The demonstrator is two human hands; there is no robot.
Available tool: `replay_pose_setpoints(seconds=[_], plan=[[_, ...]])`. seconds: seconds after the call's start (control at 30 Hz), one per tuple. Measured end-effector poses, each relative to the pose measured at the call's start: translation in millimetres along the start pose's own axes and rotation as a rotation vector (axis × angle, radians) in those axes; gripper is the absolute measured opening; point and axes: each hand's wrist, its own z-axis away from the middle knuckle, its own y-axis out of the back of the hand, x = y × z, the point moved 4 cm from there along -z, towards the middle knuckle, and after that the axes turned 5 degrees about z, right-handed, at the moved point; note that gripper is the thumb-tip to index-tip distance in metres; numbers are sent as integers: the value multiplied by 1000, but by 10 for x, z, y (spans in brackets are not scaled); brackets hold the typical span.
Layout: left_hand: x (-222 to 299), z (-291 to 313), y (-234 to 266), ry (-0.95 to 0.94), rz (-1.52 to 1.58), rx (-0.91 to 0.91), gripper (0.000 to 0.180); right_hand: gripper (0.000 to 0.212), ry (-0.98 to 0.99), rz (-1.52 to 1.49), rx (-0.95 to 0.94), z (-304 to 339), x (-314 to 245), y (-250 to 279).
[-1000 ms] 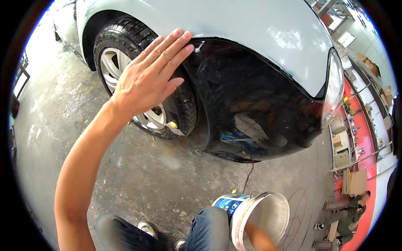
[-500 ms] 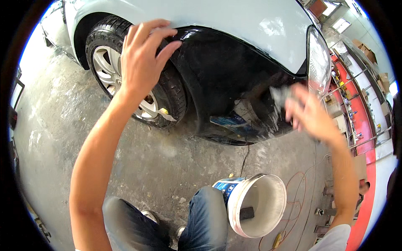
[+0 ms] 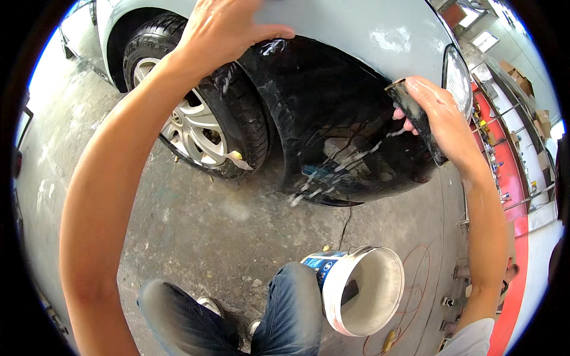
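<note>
Block (image 3: pixel 420 120), dark and flat, runs tilted through the right grip (image 3: pixel 444 115) clamped on it, ends jutting out.

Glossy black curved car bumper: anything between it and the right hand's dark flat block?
Nothing solid visible between block and bumper except possibly the fingertips of the right hand, showing past the block's left edge; whitish liquid streaks cross the bumper lower down.

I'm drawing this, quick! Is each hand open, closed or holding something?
Left hand: open, partly out of view.
Right hand: closed, holding a dark block.
</note>
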Motion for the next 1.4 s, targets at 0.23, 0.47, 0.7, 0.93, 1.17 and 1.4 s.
replay_pose_setpoints(seconds=[0.23, 0.47, 0.7, 0.93, 1.17, 1.4], plan=[[-219, 355, 134, 195, -64, 48, 56, 34, 250, 19, -24, -24, -10, -42], [-605, 1543, 191, 605, -306, 164, 54, 26, 392, 258, 93, -58, -294, 46], [569, 2948, 34, 1022, 205, -144, 61, 19, 675, 654, 359, -306, -740, -120], [960, 2747, -27, 954, 368, -322, 58, 28, 702, 817, 444, -438, -786, -316], [948, 2718, -22, 962, 374, -373, 62, 18, 887, 844, 607, -524, -693, -414], [836, 2738, 14, 999, 373, -341, 64, 20, 974, 862, 623, -503, -700, -482]])
